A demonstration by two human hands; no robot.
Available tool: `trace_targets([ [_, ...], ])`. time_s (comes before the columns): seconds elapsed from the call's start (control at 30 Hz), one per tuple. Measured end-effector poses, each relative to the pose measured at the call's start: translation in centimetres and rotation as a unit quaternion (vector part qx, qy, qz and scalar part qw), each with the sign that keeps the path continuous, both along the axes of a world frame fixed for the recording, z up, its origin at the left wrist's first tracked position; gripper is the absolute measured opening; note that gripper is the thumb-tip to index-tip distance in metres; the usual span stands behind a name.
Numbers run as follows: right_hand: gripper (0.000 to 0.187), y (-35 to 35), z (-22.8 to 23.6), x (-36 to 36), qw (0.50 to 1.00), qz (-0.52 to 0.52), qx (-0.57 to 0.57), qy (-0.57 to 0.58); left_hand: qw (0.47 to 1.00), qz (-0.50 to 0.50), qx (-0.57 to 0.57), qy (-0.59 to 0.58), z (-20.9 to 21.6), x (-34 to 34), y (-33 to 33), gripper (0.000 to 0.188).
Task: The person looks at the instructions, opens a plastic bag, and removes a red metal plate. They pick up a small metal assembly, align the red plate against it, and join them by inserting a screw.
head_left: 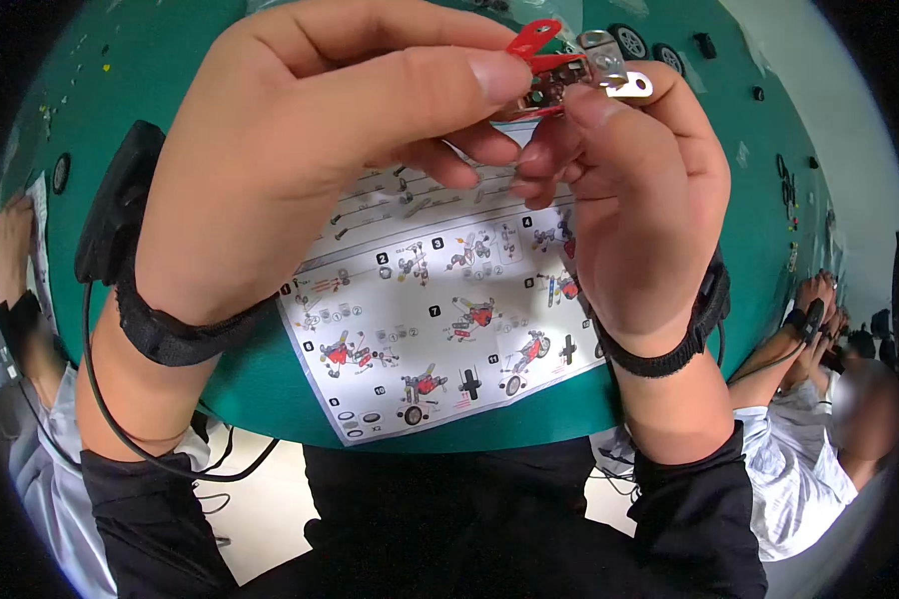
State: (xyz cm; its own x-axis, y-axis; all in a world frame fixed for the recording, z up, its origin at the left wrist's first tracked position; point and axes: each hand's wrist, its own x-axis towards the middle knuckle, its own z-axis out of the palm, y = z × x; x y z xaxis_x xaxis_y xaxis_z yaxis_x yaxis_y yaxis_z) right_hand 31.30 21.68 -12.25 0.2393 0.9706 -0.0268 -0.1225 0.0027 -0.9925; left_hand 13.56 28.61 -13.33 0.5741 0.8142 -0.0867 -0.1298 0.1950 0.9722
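Both my hands are raised over the far part of the table, gripping one small metal model assembly between them. The model assembly [555, 85] has red perforated plates and shiny silver brackets with holes. My left hand [340, 110] pinches its red side between thumb and fingers. From the other side, my right hand [644, 190] closes thumb and fingers on it near the silver bracket [602, 60]. My fingertips hide part of the assembly. Below my hands lies a white instruction sheet [420, 334] with printed step drawings of a small wheeled model.
Two black-tyred wheels [629, 42] lie on the green table [260, 384] beyond my right hand. Another wheel [62, 173] rests at the left, and small black parts [786, 185] lie at the right. Other people sit on both sides, their hands [814, 295] at the table edge.
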Motion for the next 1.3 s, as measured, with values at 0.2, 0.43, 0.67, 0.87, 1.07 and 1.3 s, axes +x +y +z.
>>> trace_targets([
  [0.2, 0.022, -0.6, -2.9, 1.0, 0.991, 0.005, 0.101, 0.085, 0.968, -0.101, -0.183, -0.139, 1.4, -0.1, 1.9, 0.020],
  [0.43, 0.020, 0.0, -1.5, 2.3, 0.997, 0.051, 0.044, -0.030, 0.980, -0.142, -0.122, -0.066, 1.0, -2.9, 2.2, 0.021],
  [0.67, 0.022, 0.0, -2.1, 3.1, 0.989, 0.095, 0.086, -0.071, 0.981, -0.160, -0.097, -0.057, 0.5, -3.5, 2.5, 0.022],
  [0.87, 0.022, 0.3, -2.2, 2.2, 0.986, 0.081, 0.117, -0.091, 0.982, -0.158, -0.085, -0.056, 0.3, -3.9, 2.6, 0.023],
  [1.07, 0.024, 0.4, -2.6, 3.8, 0.973, 0.110, 0.128, -0.155, 0.982, -0.161, -0.071, -0.071, -0.2, -3.6, 2.8, 0.023],
  [1.3, 0.022, 0.5, -3.1, 4.3, 0.969, 0.146, 0.144, -0.140, 0.986, -0.142, -0.042, -0.075, -0.5, -4.1, 2.4, 0.024],
])
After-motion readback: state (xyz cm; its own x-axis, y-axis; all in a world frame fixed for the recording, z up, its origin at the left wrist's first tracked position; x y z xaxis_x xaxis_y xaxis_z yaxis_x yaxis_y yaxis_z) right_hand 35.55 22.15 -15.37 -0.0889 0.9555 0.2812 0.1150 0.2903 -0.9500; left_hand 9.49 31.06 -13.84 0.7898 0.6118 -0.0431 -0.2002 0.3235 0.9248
